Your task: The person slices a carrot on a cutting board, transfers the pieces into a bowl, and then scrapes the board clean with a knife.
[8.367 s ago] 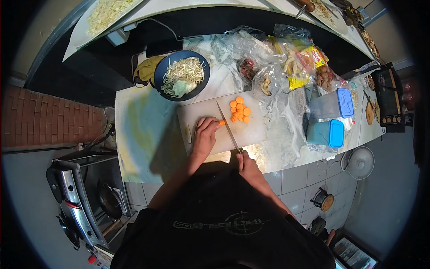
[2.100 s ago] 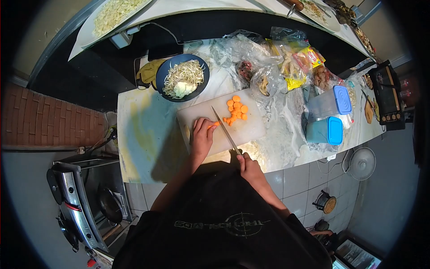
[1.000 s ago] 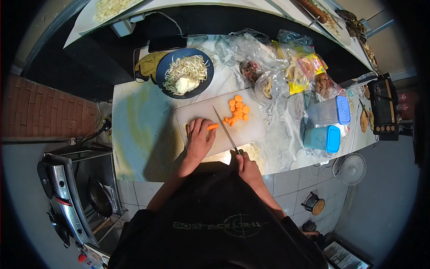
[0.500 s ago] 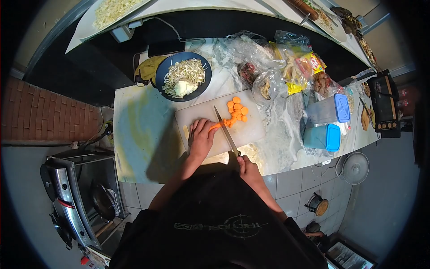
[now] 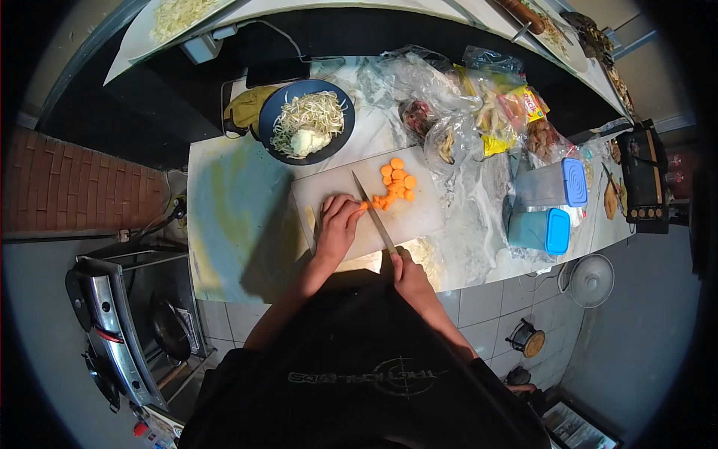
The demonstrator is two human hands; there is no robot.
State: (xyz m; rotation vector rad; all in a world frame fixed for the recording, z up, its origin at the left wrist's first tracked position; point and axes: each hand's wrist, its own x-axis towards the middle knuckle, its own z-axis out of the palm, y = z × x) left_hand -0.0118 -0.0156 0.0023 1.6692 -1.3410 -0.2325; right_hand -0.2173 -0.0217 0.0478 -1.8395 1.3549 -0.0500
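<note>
On the white cutting board [image 5: 321, 185], my left hand [image 5: 338, 228] has its fingers bent over a carrot piece [image 5: 364, 205], whose orange end pokes out beside the blade. My right hand [image 5: 410, 272] is wrapped round the handle of a long knife [image 5: 380, 222]. The blade slants across the board, its tip pointing away from me, between my left fingertips and the cut carrot. Round carrot slices [image 5: 398, 177] and smaller bits lie just right of the blade. How much carrot is under my left fingers is hidden.
A dark plate [image 5: 267, 135] of bean sprouts [image 5: 318, 112] stands behind the board. Plastic bags of food [image 5: 449, 142] lie at the back right, near two blue-lidded containers [image 5: 552, 230]. The marble counter's front edge [image 5: 235, 301] curves close to my body.
The knife has shifted slightly away from me and to the left. Less of the carrot piece shows past my left fingers. My left hand stays almost in place.
</note>
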